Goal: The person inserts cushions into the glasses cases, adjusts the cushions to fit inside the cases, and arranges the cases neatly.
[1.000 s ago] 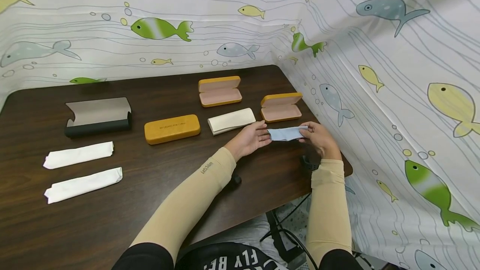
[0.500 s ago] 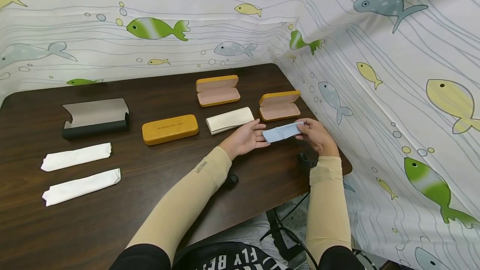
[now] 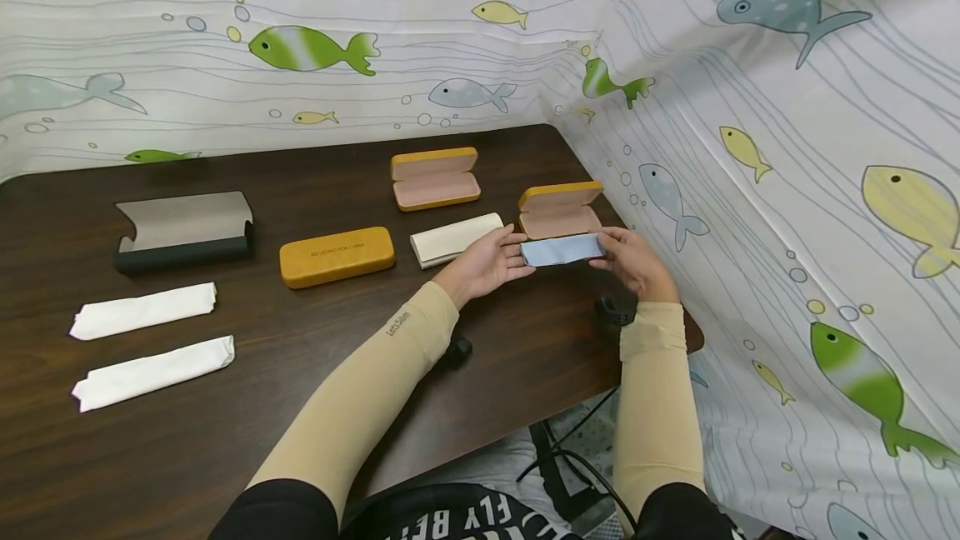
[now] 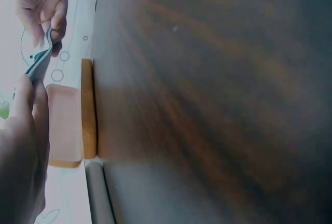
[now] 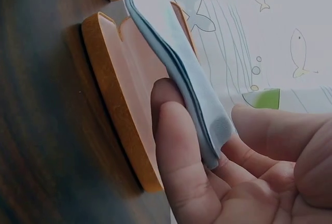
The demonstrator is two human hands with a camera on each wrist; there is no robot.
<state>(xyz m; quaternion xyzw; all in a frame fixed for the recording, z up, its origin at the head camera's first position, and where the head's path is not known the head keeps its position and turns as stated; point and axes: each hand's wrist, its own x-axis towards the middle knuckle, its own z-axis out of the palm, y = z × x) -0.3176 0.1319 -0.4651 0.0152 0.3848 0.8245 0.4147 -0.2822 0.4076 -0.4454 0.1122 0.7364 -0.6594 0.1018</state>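
A folded light-blue cloth (image 3: 562, 249) is held level above the front of the right-hand open yellow case. My right hand (image 3: 636, 263) pinches its right end between thumb and fingers, and the right wrist view shows several stacked layers in the cloth (image 5: 181, 73). At the other end, my left hand (image 3: 483, 265) touches the cloth with extended, slightly spread fingers; part of that contact is hidden. In the left wrist view the cloth (image 4: 40, 60) appears edge-on and wavy between both hands. The pink-lined yellow case (image 3: 561, 211) stands open just behind it.
A second open yellow case (image 3: 437, 180) stands farther back. Left of my hands lie a cream folded pouch (image 3: 456, 240) and a shut yellow case (image 3: 337, 257). Farther left are an open dark-green case (image 3: 184, 232) and two white folded strips (image 3: 146, 311). Fish-print curtains border the dark table (image 3: 337, 373).
The cloth first tilted, its left end dropping, and now sits level again, a little higher and nearer the open case. Both hands have shifted slightly up and left with it.
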